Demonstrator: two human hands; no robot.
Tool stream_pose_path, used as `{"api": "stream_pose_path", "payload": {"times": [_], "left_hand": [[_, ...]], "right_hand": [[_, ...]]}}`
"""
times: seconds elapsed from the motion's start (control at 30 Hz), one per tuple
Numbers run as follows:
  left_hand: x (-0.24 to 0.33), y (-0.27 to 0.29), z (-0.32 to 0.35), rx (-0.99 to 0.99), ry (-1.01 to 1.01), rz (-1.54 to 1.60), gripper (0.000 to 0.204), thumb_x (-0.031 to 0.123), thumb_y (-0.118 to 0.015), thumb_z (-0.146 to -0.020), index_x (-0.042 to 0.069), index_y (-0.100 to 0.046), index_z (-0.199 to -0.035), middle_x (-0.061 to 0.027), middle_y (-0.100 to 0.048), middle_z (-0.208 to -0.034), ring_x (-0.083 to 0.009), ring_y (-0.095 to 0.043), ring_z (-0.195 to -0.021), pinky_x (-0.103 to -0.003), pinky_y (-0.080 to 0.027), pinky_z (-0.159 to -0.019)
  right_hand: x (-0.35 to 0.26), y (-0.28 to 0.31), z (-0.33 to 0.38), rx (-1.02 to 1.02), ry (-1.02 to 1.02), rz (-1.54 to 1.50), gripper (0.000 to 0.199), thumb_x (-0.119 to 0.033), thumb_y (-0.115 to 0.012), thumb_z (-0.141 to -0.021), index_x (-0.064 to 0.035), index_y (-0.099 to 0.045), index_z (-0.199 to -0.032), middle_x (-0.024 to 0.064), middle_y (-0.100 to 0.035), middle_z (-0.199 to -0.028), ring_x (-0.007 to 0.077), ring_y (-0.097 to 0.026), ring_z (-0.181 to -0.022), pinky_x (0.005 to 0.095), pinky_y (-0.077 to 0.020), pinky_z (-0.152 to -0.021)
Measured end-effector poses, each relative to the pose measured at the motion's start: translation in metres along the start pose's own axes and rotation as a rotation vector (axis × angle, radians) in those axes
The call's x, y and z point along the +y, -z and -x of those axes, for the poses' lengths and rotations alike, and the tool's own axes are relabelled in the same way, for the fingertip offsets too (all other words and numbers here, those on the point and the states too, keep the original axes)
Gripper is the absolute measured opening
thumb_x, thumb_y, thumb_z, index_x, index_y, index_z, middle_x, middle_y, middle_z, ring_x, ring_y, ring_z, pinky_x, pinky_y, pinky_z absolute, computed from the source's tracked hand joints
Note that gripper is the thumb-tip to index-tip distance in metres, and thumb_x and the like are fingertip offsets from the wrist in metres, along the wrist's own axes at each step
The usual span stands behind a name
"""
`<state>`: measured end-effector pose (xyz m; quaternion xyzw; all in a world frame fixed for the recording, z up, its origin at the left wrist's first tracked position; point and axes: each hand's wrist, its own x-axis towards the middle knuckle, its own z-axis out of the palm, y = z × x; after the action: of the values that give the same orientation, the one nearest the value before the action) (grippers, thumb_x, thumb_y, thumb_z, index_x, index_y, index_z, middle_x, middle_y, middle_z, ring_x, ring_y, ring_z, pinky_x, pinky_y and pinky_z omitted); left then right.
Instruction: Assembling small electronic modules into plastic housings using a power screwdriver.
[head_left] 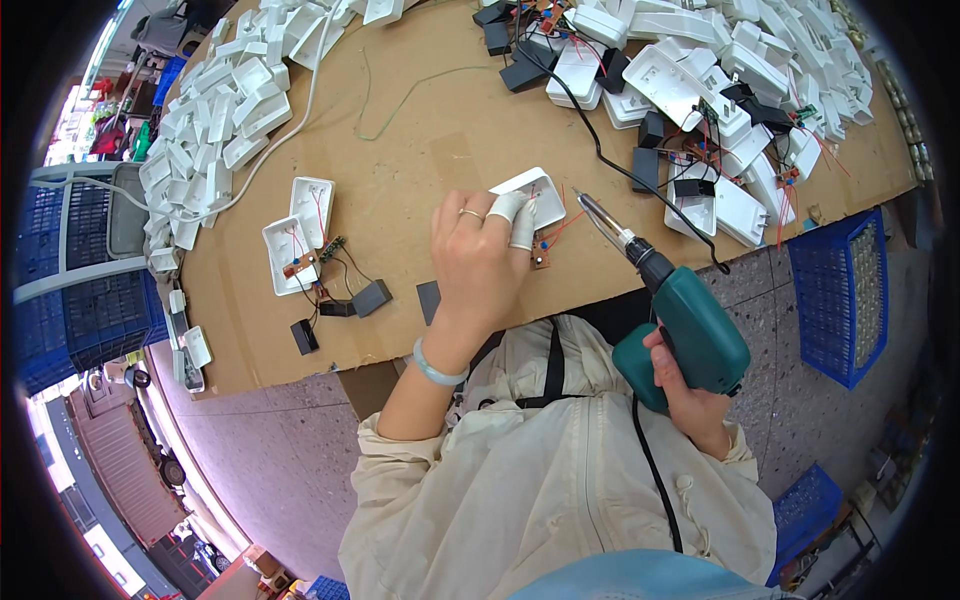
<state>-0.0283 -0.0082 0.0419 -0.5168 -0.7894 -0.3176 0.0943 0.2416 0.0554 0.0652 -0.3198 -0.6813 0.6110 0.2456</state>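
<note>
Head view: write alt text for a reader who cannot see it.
A person's left hand presses a white plastic housing with a small circuit board onto a cardboard-covered table, while the right hand aims a teal soldering gun at it. Piles of white housings surround them.

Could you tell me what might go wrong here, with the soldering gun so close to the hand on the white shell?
1. The soldering gun tip points at the small board beside the left hand; a slip could burn the fingers, only partly taped.
2. The white shell lies under that hand near the tip, so its plastic could scorch.
3. The black cord crossing the cardboard sheet could snag loose parts.
</note>
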Motion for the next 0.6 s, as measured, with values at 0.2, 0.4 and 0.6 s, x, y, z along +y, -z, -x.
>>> {"api": "stream_pose_path", "payload": {"times": [0.2,0.4,0.6], "left_hand": [[0.002,-0.010,0.009,0.049,0.023,-0.013,0.023,0.005,-0.075,-0.073,0.001,-0.076,-0.096,-0.0085,-0.066,-0.090,-0.0288,-0.059,-0.087,-0.042,-0.047,-0.078],[0.006,-0.009,0.023,0.017,0.091,-0.029,0.027,0.004,-0.076,-0.072,-0.001,-0.075,-0.099,-0.0111,-0.066,-0.096,-0.0299,-0.059,-0.089,-0.043,-0.048,-0.082],[0.012,-0.016,0.018,0.063,0.032,-0.211,0.029,0.008,-0.076,-0.073,-0.004,-0.072,-0.100,-0.0138,-0.065,-0.103,-0.0335,-0.056,-0.098,-0.046,-0.044,-0.085]], "right_hand": [[0.000,-0.004,-0.002,-0.001,-0.080,0.086,0.026,-0.003,-0.076,-0.090,0.0035,-0.067,-0.113,0.0089,-0.074,-0.092,0.0143,-0.072,-0.081,0.0271,-0.0567,-0.071],[0.002,-0.008,-0.007,-0.001,0.015,0.138,0.025,-0.004,-0.077,-0.089,0.0039,-0.066,-0.110,0.0093,-0.074,-0.091,0.0147,-0.073,-0.080,0.0265,-0.0564,-0.071],[-0.001,-0.013,-0.015,-0.035,0.041,0.177,0.023,-0.002,-0.077,-0.088,0.0040,-0.067,-0.108,0.0109,-0.073,-0.090,0.0162,-0.072,-0.078,0.0270,-0.0554,-0.070]]}}
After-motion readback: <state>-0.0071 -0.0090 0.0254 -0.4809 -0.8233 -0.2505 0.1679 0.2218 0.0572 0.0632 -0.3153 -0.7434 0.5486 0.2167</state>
